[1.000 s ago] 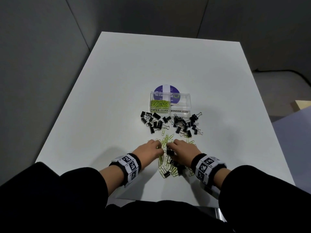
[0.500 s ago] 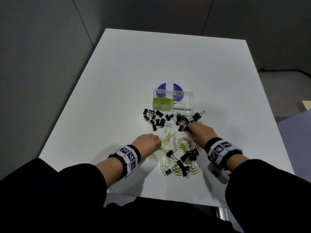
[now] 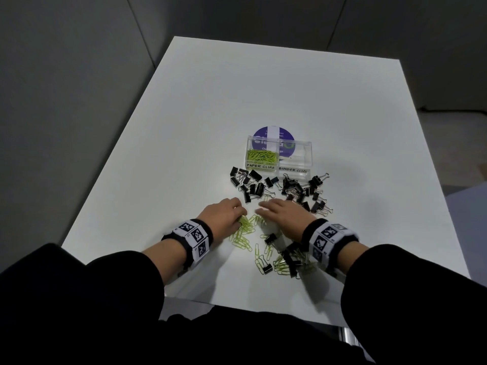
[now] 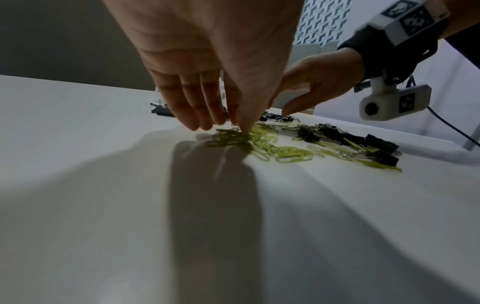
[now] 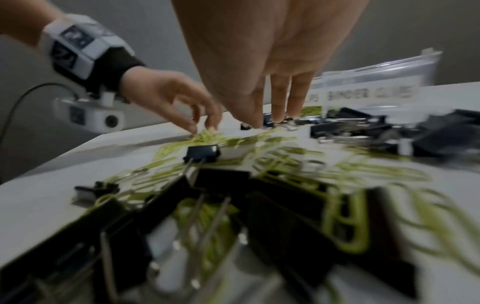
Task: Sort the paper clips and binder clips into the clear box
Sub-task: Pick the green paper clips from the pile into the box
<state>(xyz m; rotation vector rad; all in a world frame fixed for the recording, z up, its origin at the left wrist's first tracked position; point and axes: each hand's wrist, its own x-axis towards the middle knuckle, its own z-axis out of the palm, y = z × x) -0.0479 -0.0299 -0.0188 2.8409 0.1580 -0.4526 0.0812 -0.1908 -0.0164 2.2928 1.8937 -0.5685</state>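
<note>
The clear box (image 3: 307,154) stands mid-table; its left half, labelled PAPER CLIPS, holds green paper clips (image 3: 262,156), and its right half, labelled BINDER CLIPS, looks bare. Black binder clips (image 3: 250,184) lie scattered in front of it. Loose green paper clips (image 3: 243,229) mixed with more binder clips (image 3: 288,256) lie nearer me. My left hand (image 3: 241,213) rests its thumb and fingertips on the paper clip pile (image 4: 233,136). My right hand (image 3: 262,206) reaches leftward with straight fingers (image 5: 279,107) that touch down among the clips and hold nothing.
A purple round disc (image 3: 272,131) lies behind the box. The white table (image 3: 237,101) ends close to my body; its left and right edges drop off to grey floor. A wrist camera (image 4: 389,102) hangs under my right wrist.
My right hand has pulled back from the binder clips near the box, leftward to the paper clips beside my left hand. The left hand has stayed on the green pile.
</note>
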